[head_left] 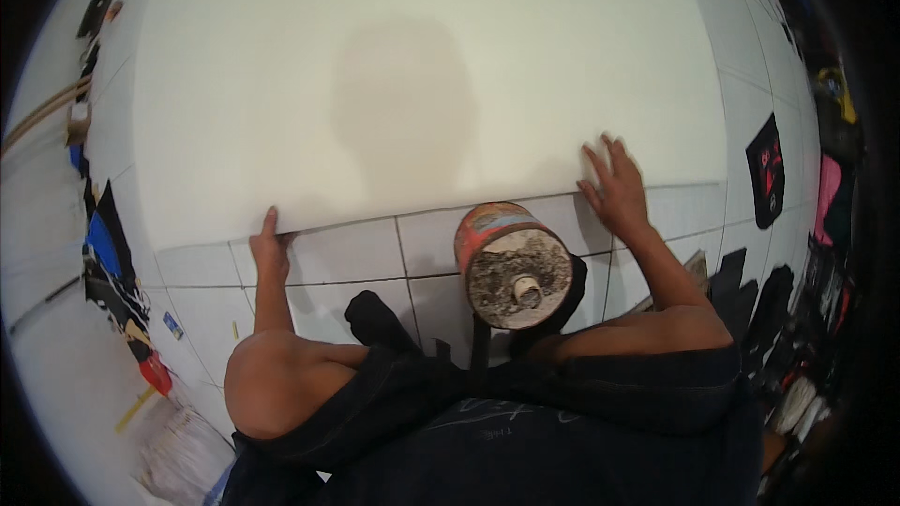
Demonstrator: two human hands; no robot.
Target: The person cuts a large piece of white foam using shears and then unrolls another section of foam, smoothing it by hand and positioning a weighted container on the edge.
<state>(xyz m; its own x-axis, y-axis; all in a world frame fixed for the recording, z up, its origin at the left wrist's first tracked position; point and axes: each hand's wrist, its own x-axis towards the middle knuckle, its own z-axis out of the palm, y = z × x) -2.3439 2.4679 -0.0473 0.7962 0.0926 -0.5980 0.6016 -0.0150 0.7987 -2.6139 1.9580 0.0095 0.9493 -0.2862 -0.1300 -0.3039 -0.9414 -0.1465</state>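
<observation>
A large white sheet lies spread over the tiled floor, its near edge running across in front of me. At that edge on the left is my left hand, one digit on top of the sheet and the other fingers hidden, seemingly under it; the edge looks pinched there. My right hand rests near the right end of the same edge, fingers spread on the sheet, holding nothing. Between my hands stands a worn reddish cylindrical can with a crusted grey top and a short spout-like stub, close to the sheet's edge.
Dark fabric with a red print lies right of the sheet. Black pieces and mixed items crowd the right side. Blue and black scraps and a pale sack line the left. My foot is near the can.
</observation>
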